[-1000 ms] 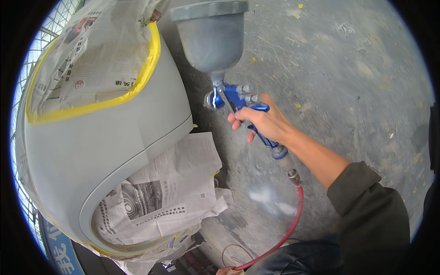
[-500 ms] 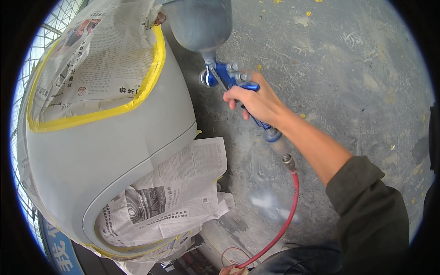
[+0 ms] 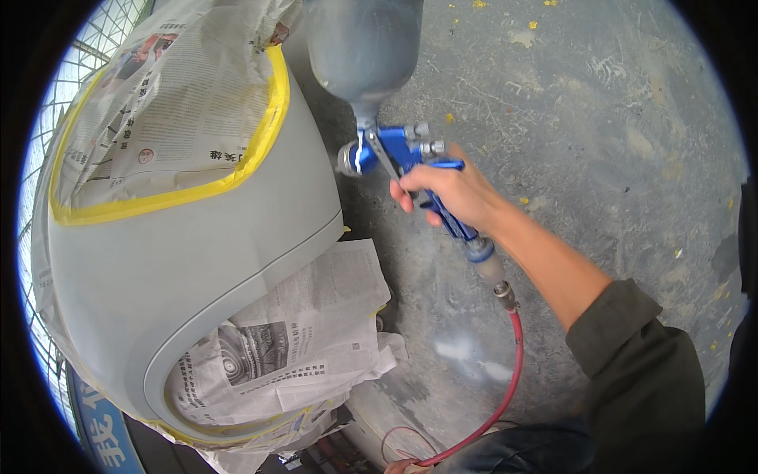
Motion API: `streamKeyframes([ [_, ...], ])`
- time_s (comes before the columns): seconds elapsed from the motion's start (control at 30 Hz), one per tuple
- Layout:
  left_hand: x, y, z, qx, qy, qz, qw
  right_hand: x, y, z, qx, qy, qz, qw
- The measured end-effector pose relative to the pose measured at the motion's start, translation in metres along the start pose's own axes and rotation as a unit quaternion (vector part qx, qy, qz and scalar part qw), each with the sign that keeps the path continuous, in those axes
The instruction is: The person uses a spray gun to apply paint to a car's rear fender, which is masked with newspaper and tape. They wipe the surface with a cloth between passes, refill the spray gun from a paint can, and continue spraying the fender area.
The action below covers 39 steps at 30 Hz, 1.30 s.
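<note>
Dark olive sleeve (image 3: 643, 367) pushed up the right forearm; dark trouser leg (image 3: 521, 450) at the lower edge. Right hand (image 3: 454, 193) closed round the grip of a spray gun (image 3: 387, 150), thumb over the near side, fingers curled about the trigger (image 3: 383, 160); how far that is squeezed, cannot tell. Gun's body glossy blue, bare metal at the trigger and knobs (image 3: 430, 148); a large cup (image 3: 363, 51), dull grey and cloudy, sits above, its top cut by the frame. Position: upper middle of the view, just right of the panel's edge. Air cap (image 3: 347, 158) faces left, toward the panel, dipping slightly; body axis runs from there nearly level, rising a little rightward. Long line of the handle slants down and right to a metal coupling (image 3: 504, 294); cup's axis close to vertical in view. Red hose (image 3: 517, 355) hangs from the coupling, bending back to the left hand (image 3: 399, 468), which shows only in part at the bottom; cannot tell how its fingers close. At left, a rounded grey panel (image 3: 181, 261), matt, with newspaper (image 3: 174, 118) edged by yellow tape (image 3: 158, 207) above and more sheets (image 3: 316, 316) across its arched opening. Beyond: scuffed grey floor (image 3: 592, 158), blue sign (image 3: 106, 426), gridded window (image 3: 71, 71) at far left
</note>
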<state>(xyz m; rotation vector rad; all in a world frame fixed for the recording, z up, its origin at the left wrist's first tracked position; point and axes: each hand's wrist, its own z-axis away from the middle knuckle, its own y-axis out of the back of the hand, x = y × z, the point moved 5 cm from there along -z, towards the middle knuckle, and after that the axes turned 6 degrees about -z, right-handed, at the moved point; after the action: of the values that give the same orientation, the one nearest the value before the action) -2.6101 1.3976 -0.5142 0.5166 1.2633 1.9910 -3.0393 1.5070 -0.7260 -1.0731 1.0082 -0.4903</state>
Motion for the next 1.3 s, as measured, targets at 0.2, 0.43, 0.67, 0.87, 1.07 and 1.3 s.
streamKeyframes([
  [0.2,-0.055,-0.013,0.01,0.001,0.073,0.054,0.996,0.005,0.016,-0.029,0.059,0.032,0.01,0.998],
  [0.43,-0.06,-0.011,0.01,-0.04,0.085,0.035,0.995,0.036,0.01,0.026,0.011,-0.085,0.068,0.994],
  [0.67,-0.024,-0.005,0.001,-0.136,0.04,-0.037,0.989,0.053,0.006,0.083,-0.031,-0.103,-0.054,0.993],
  [0.87,-0.062,-0.004,0.003,-0.222,0.026,-0.022,0.974,0.06,-0.008,0.118,-0.053,-0.144,-0.061,0.986],
  [1.07,-0.072,-0.008,0.003,-0.352,-0.035,-0.05,0.934,0.045,-0.012,0.16,-0.035,-0.138,-0.057,0.988],
  [1.3,-0.044,0.014,-0.034,-0.184,-0.074,0.124,0.972,0.02,-0.039,0.203,-0.012,-0.103,0.034,0.994],
])
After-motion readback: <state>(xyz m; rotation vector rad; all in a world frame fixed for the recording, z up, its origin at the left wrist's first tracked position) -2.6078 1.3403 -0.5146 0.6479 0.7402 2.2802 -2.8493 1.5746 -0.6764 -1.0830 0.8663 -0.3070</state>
